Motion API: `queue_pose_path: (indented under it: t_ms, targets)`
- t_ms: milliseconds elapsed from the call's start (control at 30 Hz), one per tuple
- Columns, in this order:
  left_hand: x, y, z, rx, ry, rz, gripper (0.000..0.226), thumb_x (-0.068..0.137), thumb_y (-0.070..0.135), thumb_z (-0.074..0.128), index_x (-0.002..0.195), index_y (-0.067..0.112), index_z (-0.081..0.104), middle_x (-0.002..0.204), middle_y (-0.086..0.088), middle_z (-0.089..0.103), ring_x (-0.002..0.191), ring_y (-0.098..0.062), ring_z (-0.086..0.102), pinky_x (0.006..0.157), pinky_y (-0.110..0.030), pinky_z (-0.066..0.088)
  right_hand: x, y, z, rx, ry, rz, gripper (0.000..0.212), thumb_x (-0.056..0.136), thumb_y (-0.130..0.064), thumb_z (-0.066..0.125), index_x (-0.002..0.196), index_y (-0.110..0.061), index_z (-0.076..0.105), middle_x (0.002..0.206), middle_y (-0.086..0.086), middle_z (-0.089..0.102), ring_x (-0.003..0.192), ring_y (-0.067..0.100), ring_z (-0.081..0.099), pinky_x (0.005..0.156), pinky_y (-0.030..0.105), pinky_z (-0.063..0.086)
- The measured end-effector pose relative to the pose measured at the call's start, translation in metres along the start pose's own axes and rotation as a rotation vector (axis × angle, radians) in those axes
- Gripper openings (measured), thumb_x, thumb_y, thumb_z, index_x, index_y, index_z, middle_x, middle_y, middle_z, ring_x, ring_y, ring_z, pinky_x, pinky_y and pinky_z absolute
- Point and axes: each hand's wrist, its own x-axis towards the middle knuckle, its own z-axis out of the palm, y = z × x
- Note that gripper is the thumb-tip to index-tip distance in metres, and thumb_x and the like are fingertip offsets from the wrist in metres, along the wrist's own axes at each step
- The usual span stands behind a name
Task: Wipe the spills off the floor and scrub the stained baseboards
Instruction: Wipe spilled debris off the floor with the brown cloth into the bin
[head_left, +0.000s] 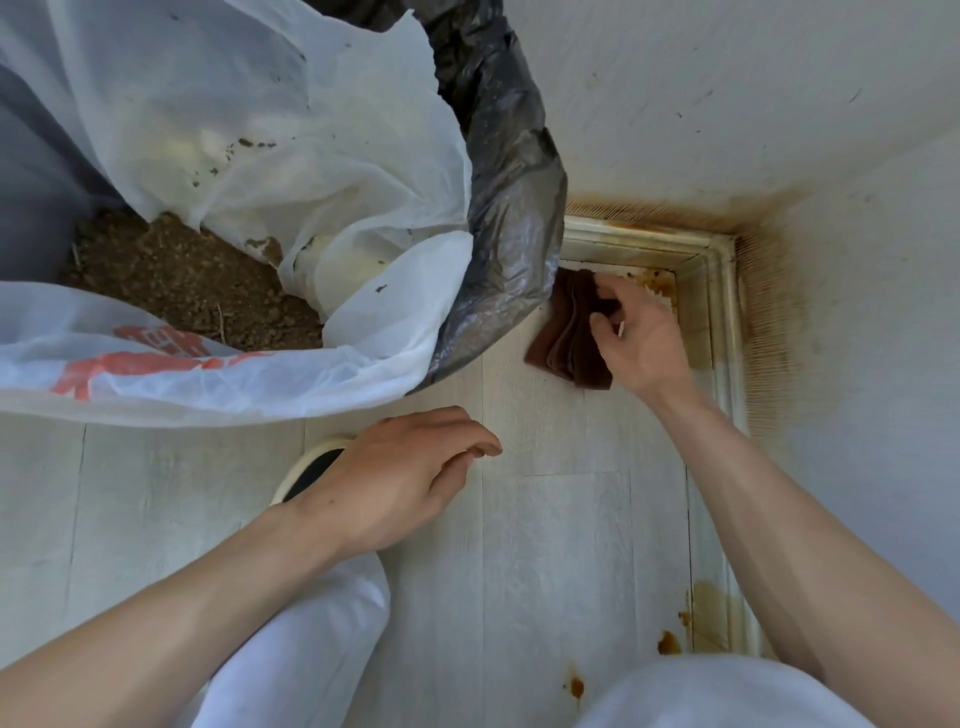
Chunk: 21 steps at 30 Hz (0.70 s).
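Folded brown cloth (569, 332) on floor (545, 519), near stained baseboard (719, 322) corner.

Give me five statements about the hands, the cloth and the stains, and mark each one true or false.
1. The right hand grips a brown cloth on the floor near the corner. True.
2. The left hand holds a sponge. False: it holds nothing, fingers loosely curled above the floor.
3. Brown stains show in the corner by the baseboard. True.
4. The floor near the person's knees is free of spills. False: brown spots lie there beside the baseboard.
5. The bin is lined with a blue bag. False: its liner is black, with white bags inside.
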Motion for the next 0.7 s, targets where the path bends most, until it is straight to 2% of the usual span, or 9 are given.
queue_pose_path:
  t_ms: [67,133,233,333,533,700]
  targets:
    - [-0.001,-0.001,0.001,-0.004,0.004,0.003,0.029,0.105,0.021,0.050,0.126,0.036,0.065,0.116,0.031,0.057,0.104,0.021,0.049,0.088,0.000,0.033,0.005,0.001,-0.003,-0.189,-0.102,-0.064,0.061,0.093,-0.018,0.067,0.151,-0.017,0.048,0.149,0.006,0.050,0.130,0.030,0.050,0.110,0.036,0.042]
    - [-0.001,0.000,0.002,-0.004,0.011,0.013,0.028,0.105,0.021,0.051,0.125,0.035,0.065,0.115,0.031,0.057,0.103,0.021,0.049,0.089,-0.001,0.034,0.010,-0.005,-0.006,-0.350,-0.261,-0.053,0.079,0.087,-0.023,0.073,0.157,-0.022,0.037,0.160,0.005,0.034,0.140,0.034,0.036,0.113,0.043,0.039]
    - [-0.003,0.000,0.002,0.004,0.012,0.018,0.028,0.105,0.022,0.051,0.125,0.035,0.065,0.115,0.031,0.057,0.103,0.020,0.050,0.090,-0.002,0.035,0.016,-0.014,-0.004,-0.500,-0.377,-0.061,0.095,0.083,-0.031,0.080,0.161,-0.031,0.025,0.166,0.001,0.021,0.143,0.033,0.031,0.112,0.046,0.042]
    - [-0.005,-0.002,0.001,0.013,0.012,0.022,0.028,0.105,0.022,0.051,0.125,0.035,0.065,0.115,0.030,0.058,0.101,0.017,0.050,0.089,-0.004,0.036,0.021,-0.014,0.000,-0.585,-0.400,-0.100,0.098,0.082,-0.034,0.082,0.161,-0.033,0.024,0.167,0.003,0.018,0.141,0.035,0.033,0.113,0.047,0.042]
    - [-0.005,-0.002,0.001,0.021,0.007,0.014,0.028,0.104,0.021,0.052,0.124,0.034,0.066,0.115,0.028,0.059,0.103,0.014,0.052,0.089,-0.003,0.037,0.026,-0.015,0.006,-0.618,-0.379,-0.150,0.088,0.081,-0.033,0.081,0.156,-0.028,0.036,0.158,0.012,0.027,0.135,0.043,0.037,0.112,0.047,0.042]
    - [0.000,0.000,-0.002,0.014,0.000,0.010,0.028,0.104,0.020,0.052,0.125,0.034,0.065,0.115,0.027,0.060,0.105,0.009,0.056,0.092,-0.013,0.043,0.010,-0.004,0.008,-0.509,-0.279,-0.149,0.052,0.086,-0.019,0.075,0.136,-0.021,0.058,0.143,0.013,0.042,0.117,0.044,0.048,0.094,0.048,0.051]
